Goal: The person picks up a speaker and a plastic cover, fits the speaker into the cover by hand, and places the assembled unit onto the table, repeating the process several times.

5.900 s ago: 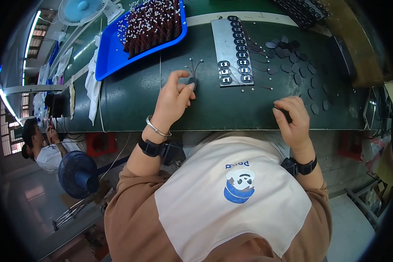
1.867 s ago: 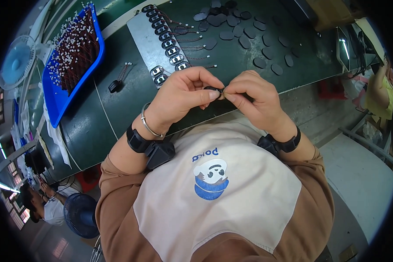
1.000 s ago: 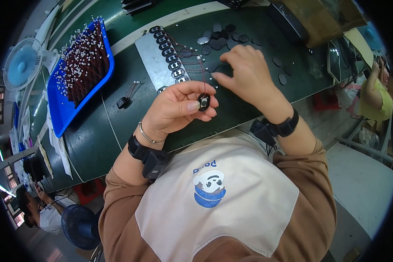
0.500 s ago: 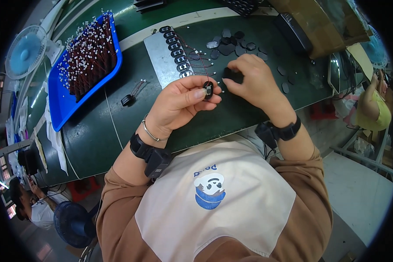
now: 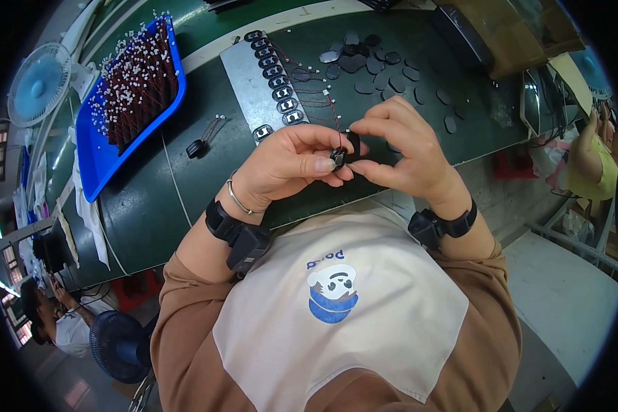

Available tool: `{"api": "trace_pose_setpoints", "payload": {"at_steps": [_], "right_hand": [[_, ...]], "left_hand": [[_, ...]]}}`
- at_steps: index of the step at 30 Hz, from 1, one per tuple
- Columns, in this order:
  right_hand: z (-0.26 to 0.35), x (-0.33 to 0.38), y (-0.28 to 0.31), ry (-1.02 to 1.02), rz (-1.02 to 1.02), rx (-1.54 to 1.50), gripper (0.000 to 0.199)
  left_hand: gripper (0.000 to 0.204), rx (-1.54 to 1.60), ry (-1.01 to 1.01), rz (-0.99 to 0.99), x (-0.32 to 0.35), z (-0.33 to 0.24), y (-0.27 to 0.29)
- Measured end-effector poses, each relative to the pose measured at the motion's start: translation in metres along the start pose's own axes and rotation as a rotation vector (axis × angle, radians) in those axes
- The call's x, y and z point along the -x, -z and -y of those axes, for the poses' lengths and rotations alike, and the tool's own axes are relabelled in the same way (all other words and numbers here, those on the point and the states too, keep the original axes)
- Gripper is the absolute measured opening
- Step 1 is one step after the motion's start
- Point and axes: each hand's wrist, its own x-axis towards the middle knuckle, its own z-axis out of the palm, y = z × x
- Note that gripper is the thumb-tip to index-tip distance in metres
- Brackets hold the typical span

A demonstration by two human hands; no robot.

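Note:
Between the thumb and fingers of my left hand (image 5: 281,165) is a small black oval component (image 5: 338,158), which looks like a mini speaker, with thin red wires running up from it. My right hand (image 5: 412,151) pinches a flat black oval pad (image 5: 353,142) right beside that component; whether the two touch is hard to tell. Just beyond my left hand, a metal plate (image 5: 242,75) carries a row of similar black oval components (image 5: 276,82), their wires trailing right. Flat dark oval pads (image 5: 375,65) lie scattered on the green table past my right hand.
A blue tray (image 5: 95,180) at the left is packed with red-wired parts bearing white connectors. One wired black component (image 5: 196,147) lies between tray and plate. At the back right stand a black box-shaped object (image 5: 463,38) and a cardboard box (image 5: 529,34). Another person sits lower left.
My right hand has brought the pad down and left to the component in my left hand. The left hand has shifted slightly toward me, and another component on the plate is uncovered.

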Motion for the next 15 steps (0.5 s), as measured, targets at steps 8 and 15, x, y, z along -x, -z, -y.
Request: {"api": "trace_pose_setpoints", "payload": {"at_steps": [8, 15], "right_hand": [[-0.005, 0.009, -0.001, 0.004, -0.021, -0.067, 0.037], [0.003, 0.011, -0.008, -0.039, -0.075, -0.144, 0.037]], "left_hand": [[0.029, 0.096, 0.027, -0.018, 0.000, 0.001, -0.003], [0.029, 0.218, -0.023, -0.086, -0.006, 0.010, 0.010]]}}
